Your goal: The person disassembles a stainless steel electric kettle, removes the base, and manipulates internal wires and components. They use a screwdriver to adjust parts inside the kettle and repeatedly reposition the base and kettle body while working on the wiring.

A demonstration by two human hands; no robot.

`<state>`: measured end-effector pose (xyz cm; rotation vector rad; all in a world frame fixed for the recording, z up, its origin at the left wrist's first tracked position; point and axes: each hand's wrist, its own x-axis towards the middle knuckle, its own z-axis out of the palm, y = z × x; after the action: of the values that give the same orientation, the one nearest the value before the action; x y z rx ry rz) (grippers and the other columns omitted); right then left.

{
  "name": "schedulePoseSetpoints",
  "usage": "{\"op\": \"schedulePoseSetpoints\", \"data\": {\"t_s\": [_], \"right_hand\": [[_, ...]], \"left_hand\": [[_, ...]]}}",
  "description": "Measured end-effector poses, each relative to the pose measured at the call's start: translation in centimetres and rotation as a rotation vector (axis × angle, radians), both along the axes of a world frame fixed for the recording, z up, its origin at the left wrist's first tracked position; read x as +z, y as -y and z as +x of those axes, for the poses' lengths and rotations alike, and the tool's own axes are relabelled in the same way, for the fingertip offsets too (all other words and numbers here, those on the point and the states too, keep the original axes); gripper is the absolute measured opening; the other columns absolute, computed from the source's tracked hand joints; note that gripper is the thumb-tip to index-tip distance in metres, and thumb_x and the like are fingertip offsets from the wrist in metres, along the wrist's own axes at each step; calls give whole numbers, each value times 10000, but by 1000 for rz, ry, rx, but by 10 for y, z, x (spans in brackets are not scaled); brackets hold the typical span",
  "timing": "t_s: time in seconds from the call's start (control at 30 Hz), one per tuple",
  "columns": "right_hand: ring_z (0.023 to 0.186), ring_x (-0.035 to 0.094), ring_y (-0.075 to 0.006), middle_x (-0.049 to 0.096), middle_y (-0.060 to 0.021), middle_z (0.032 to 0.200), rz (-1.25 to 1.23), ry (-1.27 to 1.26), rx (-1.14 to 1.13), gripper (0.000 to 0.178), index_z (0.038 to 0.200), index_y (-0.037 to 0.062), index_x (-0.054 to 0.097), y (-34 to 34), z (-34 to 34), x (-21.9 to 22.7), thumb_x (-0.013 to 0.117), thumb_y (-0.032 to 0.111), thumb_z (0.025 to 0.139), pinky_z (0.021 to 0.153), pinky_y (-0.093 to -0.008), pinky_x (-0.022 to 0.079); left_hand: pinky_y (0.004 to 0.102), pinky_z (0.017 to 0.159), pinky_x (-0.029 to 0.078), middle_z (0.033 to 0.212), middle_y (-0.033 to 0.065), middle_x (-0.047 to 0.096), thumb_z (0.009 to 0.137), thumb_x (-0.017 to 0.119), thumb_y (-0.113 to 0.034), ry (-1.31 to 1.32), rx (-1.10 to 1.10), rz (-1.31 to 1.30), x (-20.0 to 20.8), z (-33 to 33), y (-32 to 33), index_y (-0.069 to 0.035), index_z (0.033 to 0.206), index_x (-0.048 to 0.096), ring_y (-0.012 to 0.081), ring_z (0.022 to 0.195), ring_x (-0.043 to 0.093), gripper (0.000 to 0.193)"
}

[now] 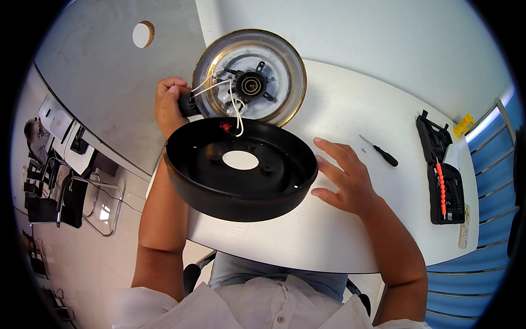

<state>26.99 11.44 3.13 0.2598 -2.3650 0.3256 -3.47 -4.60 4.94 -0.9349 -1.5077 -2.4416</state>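
Round black shell [241, 205] in the middle, over the near part of the white desk [334, 236], open side up, with a big round hole in the bottom. Round all over, so no long way to it. Resting on the desk or held up: too hard to tell. Inside, by the far wall, a small red part [226, 127] and the ends of thin white wires [236, 112]. From there, wires up to the shiny metal dish [287, 82] just behind the shell, so close together and tied.

At the left edge of the dish, a black handle [188, 104], with the left grip [169, 107] curled round it, by the look of it. Left arm down past the shell's left side.

Right grip [346, 175] nearer to the shell: fingers spread wide, nothing held, thumb and tips just beside the right rim, pointing left at it. Touching or not: hard to say. Just a tiny way left from those tips to the rim.

Farther right, a black screwdriver [386, 156], then an open tool case [424, 134] with an orange bendy rod [440, 189].
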Motion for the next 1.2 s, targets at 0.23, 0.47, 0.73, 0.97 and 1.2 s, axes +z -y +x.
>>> {"op": "schedulePoseSetpoints", "data": {"t_s": [0.23,0.47,0.73,0.97,1.2], "right_hand": [[1046,570,-307,469,-141,1347,6,40,-14,707,1276,181,517,-1,1,1,802,182,629,769,-352,535],[1050,569,-299,474,-135,1346,14,63,-20,674,1273,178,528,0,3,3,783,165,648,771,-350,532],[1056,563,-300,478,-130,1347,8,71,-18,658,1265,163,545,-1,3,5,772,142,648,791,-359,522],[1058,557,-318,464,-136,1368,-26,57,-16,601,1233,151,575,1,1,4,759,144,660,834,-375,508],[1168,509,-337,356,-169,1457,-60,90,-73,611,1258,136,570,1,3,2,751,161,674,902,-385,477]], "left_hand": [[238,653,411,742,29,536,838,440,-185,13,-19,29,-4,-13,2,-37,909,571,104,666,483,210],[246,633,424,732,16,529,917,385,-225,107,-100,60,-11,-36,11,-72,958,537,102,659,493,219],[238,674,425,767,53,561,918,386,-225,70,-93,158,-8,-28,7,-18,1002,521,113,693,521,261],[237,719,377,879,66,513,818,483,-195,-20,-77,243,-3,-3,-3,2,1028,521,98,697,459,291],[258,717,419,1000,89,483,828,462,-180,-109,-130,77,2,20,-2,10,1053,490,113,743,508,296]]}}
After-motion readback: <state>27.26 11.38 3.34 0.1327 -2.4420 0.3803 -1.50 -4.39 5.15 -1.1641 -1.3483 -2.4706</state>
